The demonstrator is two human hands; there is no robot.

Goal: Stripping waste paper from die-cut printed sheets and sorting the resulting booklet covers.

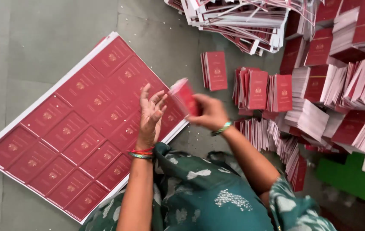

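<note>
Your right hand (210,112) pinches a red booklet (186,97) just above the printed sheet's (41,115) right edge (left hand (150,112) spread, empty); a loose pinch could drop it.

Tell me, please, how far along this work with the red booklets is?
Done: many red booklets stand in rows and piles on the floor at the right. In hand: the right hand holds one blurred booklet; the left hand is open above the printed sheet. Left: that sheet of uncut red covers.

No packages, labels, signs, screens.
</note>
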